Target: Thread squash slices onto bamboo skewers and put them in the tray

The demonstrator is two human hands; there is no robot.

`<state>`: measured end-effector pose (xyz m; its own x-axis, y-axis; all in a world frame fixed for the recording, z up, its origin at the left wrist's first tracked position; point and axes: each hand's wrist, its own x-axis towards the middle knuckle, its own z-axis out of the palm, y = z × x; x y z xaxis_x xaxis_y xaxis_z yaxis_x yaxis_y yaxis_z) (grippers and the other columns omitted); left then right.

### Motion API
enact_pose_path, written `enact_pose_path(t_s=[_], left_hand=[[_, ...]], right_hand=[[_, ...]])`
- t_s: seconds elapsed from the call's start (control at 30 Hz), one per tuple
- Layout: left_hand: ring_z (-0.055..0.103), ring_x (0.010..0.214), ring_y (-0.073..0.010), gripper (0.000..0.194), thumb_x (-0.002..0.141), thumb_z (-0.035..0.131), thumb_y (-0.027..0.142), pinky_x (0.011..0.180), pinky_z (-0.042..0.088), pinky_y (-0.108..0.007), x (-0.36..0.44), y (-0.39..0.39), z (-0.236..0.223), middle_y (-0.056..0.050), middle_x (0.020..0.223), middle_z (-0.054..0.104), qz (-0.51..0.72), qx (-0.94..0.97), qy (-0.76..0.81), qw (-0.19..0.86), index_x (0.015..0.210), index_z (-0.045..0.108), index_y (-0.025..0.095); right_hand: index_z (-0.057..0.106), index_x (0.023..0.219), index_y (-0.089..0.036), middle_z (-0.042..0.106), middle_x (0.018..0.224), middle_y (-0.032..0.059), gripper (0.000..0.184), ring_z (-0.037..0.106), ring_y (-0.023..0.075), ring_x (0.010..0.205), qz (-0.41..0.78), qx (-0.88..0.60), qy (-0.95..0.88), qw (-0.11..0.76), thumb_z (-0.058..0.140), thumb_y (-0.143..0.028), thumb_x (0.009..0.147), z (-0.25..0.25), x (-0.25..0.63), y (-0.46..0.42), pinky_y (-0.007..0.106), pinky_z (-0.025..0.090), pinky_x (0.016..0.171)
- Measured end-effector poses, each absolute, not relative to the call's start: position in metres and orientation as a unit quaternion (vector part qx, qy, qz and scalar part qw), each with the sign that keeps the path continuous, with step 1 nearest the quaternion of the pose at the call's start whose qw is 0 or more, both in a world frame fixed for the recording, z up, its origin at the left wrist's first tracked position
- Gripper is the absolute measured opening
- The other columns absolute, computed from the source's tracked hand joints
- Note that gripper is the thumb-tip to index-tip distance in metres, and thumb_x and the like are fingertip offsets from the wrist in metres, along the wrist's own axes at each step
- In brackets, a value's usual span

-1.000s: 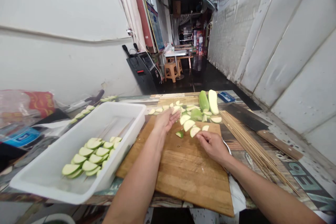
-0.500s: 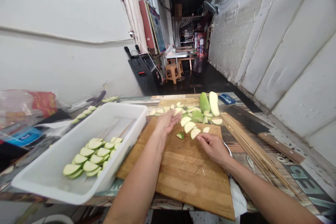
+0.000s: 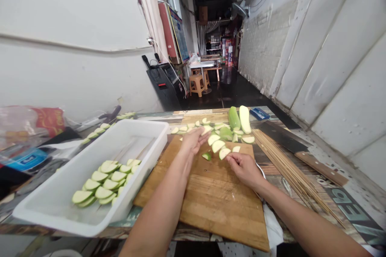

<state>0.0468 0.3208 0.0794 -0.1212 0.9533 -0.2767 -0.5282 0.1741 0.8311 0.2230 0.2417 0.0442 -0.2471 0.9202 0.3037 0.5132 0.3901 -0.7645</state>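
My left hand (image 3: 194, 140) is closed over the far part of the wooden cutting board (image 3: 221, 204), with a half-round zucchini slice (image 3: 207, 129) between thumb and fingers. My right hand (image 3: 244, 166) pinches the near end of a skewer of zucchini slices (image 3: 217, 145); the slices line up toward my left hand, and the stick itself is mostly hidden. A small green-skinned piece (image 3: 206, 156) lies on the board below them. Beyond the hands are loose cut slices (image 3: 183, 128) and two larger zucchini pieces, one green side up (image 3: 234, 118), one pale side up (image 3: 245, 119).
At left stands a white plastic tub (image 3: 60, 225) holding skewered slices (image 3: 104, 182). Bamboo skewers (image 3: 289, 164) lie right of the board, beside a cleaver (image 3: 321, 166). A blue packet (image 3: 259, 114) sits at the far edge. Plastic bags (image 3: 30, 128) are at far left.
My left hand has shifted slightly to the right with its slice, closer to the row of slices. My right hand keeps nearly the same place and pinch.
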Motion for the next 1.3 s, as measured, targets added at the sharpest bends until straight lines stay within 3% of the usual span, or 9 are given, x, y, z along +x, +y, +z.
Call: enact_pose_path(t_s=[0.37, 0.67, 0.8, 0.97, 1.1, 1.3], left_hand=[[0.064, 0.061, -0.0142, 0.005, 0.073, 0.057, 0.008, 0.059, 0.052, -0.025, 0.056, 0.319, 0.076, -0.008, 0.073, 0.066, 0.569, 0.229, 0.488, 0.621, 0.077, 0.058, 0.010], [0.059, 0.050, -0.0112, 0.007, 0.072, 0.059, 0.011, 0.056, 0.051, -0.026, 0.058, 0.321, 0.071, -0.004, 0.065, 0.063, 0.549, 0.227, 0.501, 0.629, 0.078, 0.058, 0.012], [0.060, 0.056, -0.0119, 0.009, 0.074, 0.060, 0.017, 0.058, 0.051, -0.026, 0.061, 0.320, 0.074, -0.005, 0.070, 0.064, 0.561, 0.208, 0.468, 0.651, 0.081, 0.057, 0.013], [0.058, 0.054, -0.0111, 0.028, 0.075, 0.058, 0.040, 0.058, 0.050, -0.026, 0.064, 0.316, 0.079, -0.002, 0.064, 0.060, 0.563, 0.262, 0.383, 0.684, 0.084, 0.058, 0.014], [0.058, 0.057, -0.0106, 0.026, 0.075, 0.060, 0.037, 0.059, 0.049, -0.025, 0.064, 0.315, 0.076, -0.002, 0.066, 0.061, 0.568, 0.276, 0.368, 0.682, 0.087, 0.058, 0.014], [0.062, 0.073, -0.0138, 0.021, 0.073, 0.063, 0.028, 0.070, 0.049, -0.027, 0.063, 0.312, 0.080, -0.007, 0.084, 0.066, 0.614, 0.325, 0.311, 0.648, 0.086, 0.061, 0.012]], right_hand=[[0.060, 0.068, -0.017, 0.049, 0.053, -0.0010, 0.027, 0.043, 0.0120, 0.051, 0.255, -0.493, -0.741, 0.378, 0.040, -0.028, 0.082, 0.045, 0.222, 0.242, 0.021, 0.028, 0.047], [0.059, 0.067, -0.016, 0.049, 0.054, -0.0010, 0.027, 0.044, 0.0120, 0.052, 0.251, -0.491, -0.740, 0.387, 0.040, -0.027, 0.083, 0.043, 0.221, 0.243, 0.021, 0.030, 0.050], [0.062, 0.073, -0.015, 0.054, 0.058, 0.0004, 0.027, 0.047, 0.0129, 0.055, 0.245, -0.491, -0.730, 0.407, 0.040, -0.027, 0.084, 0.041, 0.220, 0.245, 0.021, 0.033, 0.053], [0.061, 0.073, -0.015, 0.057, 0.062, 0.0013, 0.028, 0.050, 0.0138, 0.059, 0.233, -0.490, -0.715, 0.441, 0.040, -0.028, 0.085, 0.040, 0.223, 0.247, 0.022, 0.035, 0.057], [0.062, 0.073, -0.016, 0.057, 0.063, 0.0007, 0.028, 0.051, 0.0137, 0.061, 0.242, -0.478, -0.709, 0.458, 0.041, -0.030, 0.085, 0.041, 0.224, 0.248, 0.022, 0.037, 0.058], [0.064, 0.077, -0.017, 0.059, 0.063, 0.0002, 0.025, 0.053, 0.0135, 0.059, 0.279, -0.480, -0.690, 0.464, 0.045, -0.033, 0.083, 0.046, 0.224, 0.245, 0.021, 0.038, 0.054]])
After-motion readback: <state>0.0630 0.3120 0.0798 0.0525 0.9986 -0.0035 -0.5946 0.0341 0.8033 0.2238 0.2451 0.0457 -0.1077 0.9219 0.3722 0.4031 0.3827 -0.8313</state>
